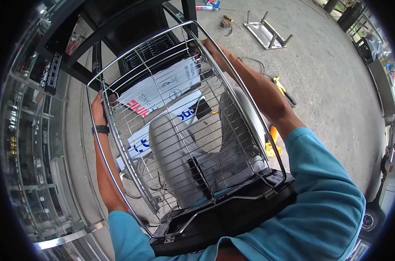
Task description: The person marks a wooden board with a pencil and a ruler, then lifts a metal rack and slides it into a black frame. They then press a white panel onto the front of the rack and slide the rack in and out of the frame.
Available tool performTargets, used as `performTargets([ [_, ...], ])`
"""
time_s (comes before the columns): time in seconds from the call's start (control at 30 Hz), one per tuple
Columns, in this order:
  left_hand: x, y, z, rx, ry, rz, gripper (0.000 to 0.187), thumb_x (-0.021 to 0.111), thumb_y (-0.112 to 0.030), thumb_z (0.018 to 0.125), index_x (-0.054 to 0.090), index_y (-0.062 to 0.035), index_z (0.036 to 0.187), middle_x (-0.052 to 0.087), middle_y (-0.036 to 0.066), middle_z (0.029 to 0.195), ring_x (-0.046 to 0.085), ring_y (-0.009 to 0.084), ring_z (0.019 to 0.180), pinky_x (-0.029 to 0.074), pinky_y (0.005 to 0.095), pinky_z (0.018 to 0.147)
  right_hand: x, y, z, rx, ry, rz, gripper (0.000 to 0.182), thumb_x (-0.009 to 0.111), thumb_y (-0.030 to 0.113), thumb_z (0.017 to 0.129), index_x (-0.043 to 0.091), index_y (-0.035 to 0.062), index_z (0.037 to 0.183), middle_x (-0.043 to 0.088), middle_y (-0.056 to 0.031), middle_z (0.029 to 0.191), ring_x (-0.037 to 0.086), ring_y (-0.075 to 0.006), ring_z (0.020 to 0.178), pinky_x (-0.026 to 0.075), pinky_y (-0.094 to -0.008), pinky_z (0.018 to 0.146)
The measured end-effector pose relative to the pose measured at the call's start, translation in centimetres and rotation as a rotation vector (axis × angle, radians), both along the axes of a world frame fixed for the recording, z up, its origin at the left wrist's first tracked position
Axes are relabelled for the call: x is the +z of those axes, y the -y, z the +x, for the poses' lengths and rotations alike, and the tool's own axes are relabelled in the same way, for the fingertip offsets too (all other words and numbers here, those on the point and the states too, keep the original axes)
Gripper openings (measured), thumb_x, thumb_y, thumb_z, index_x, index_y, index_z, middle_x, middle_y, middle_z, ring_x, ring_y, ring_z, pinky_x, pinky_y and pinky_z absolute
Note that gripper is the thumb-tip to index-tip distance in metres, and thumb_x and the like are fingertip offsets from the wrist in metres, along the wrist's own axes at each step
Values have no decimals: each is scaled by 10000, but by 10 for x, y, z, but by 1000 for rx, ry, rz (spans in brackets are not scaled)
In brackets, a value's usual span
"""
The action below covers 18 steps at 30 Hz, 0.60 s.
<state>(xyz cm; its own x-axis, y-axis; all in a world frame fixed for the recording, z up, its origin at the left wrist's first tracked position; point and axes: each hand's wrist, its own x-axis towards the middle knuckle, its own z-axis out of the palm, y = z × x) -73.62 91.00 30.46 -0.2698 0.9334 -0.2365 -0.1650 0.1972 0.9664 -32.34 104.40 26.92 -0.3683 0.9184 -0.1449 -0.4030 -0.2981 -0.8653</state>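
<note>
A chromed wire basket (158, 93) spans the space over my lap, its near end close to a black panel (232, 217) against my body. My left hand (99, 112), with a dark band on the wrist, grips its far left side rail. On the far right corner, my right hand (209, 51) is closed around the rail; its fingers are partly hidden by the wires. Just beyond the far end stands a black metal frame (112, 26). Through the wires I see my grey trousers (175, 152).
White printed sheets (162, 87) lie beneath the basket. On the floor to the right are a yellow power tool (273, 141), a yellow-and-black hand tool (285, 92), a tape measure (225, 23) and a small legged metal frame (263, 35). Glass shelving (36, 143) lines the left.
</note>
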Motion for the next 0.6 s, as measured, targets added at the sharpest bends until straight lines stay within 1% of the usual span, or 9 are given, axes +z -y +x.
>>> performTargets([
  [0.03, -2, -1, -3, 1, 10, 21, 304, 431, -283, 909, 564, -14, 960, 645, 156, 795, 638, 227, 669, 529, 319, 634, -1, -3, 1, 17, -36, -80, 303, 444, 231, 920, 536, -54, 964, 535, -108, 737, 517, -206, 628, 486, -345, 594],
  [0.13, -4, -8, -6, 14, 26, 42, 322, 442, -301, 906, 541, -4, 982, 640, 187, 822, 641, 250, 690, 529, 335, 640, 10, 11, 0, -41, 116, 31, 344, 442, 262, 929, 552, -64, 934, 513, -101, 702, 512, -192, 616, 477, -326, 579],
  [0.17, -4, -7, -7, 19, 12, 20, 317, 438, -300, 908, 532, -9, 993, 638, 190, 828, 643, 256, 706, 531, 343, 651, 6, 9, 0, -81, 91, -5, 314, 466, 238, 920, 564, -59, 898, 524, -92, 684, 518, -185, 593, 470, -312, 551],
  [0.27, -4, -8, -6, -4, -4, -1, 298, 419, -301, 913, 547, -36, 957, 644, 157, 822, 646, 240, 714, 537, 321, 665, -14, -10, 5, 69, 2, 69, 236, 512, 180, 891, 594, -33, 834, 541, -70, 627, 531, -167, 506, 443, -278, 455],
  [0.4, -5, -8, -6, -2, -41, 23, 305, 433, -320, 910, 502, -35, 993, 635, 190, 838, 639, 282, 740, 527, 376, 695, -8, -1, 3, -10, -56, 0, 169, 531, 123, 858, 603, -27, 828, 547, -78, 608, 549, -179, 493, 423, -283, 411],
  [0.5, -3, -9, -5, 10, -24, -6, 311, 432, -326, 910, 506, -33, 981, 636, 182, 834, 638, 283, 733, 525, 374, 695, -9, -3, 2, -3, -85, -58, 176, 533, 126, 859, 605, -32, 824, 546, -85, 596, 546, -181, 481, 419, -292, 397],
  [0.53, -2, -8, -4, 4, -27, 24, 311, 429, -327, 910, 516, -34, 965, 638, 172, 821, 637, 274, 720, 524, 368, 693, -4, -2, 2, -46, 9, -73, 171, 530, 117, 858, 599, -38, 834, 547, -93, 588, 545, -183, 475, 421, -298, 390],
  [0.57, -1, -8, -3, 3, -27, 26, 311, 429, -327, 910, 516, -34, 965, 638, 172, 821, 637, 274, 720, 524, 368, 693, -1, 1, -1, -91, -35, -19, 175, 515, 111, 862, 594, -43, 834, 550, -101, 582, 546, -187, 473, 442, -301, 399],
  [0.6, 0, -8, -2, 12, -40, 19, 307, 426, -326, 911, 519, -37, 959, 640, 168, 818, 637, 268, 716, 524, 365, 693, 3, 2, -1, -92, -57, -83, 181, 507, 116, 865, 594, -38, 826, 549, -102, 578, 546, -186, 471, 453, -306, 403],
])
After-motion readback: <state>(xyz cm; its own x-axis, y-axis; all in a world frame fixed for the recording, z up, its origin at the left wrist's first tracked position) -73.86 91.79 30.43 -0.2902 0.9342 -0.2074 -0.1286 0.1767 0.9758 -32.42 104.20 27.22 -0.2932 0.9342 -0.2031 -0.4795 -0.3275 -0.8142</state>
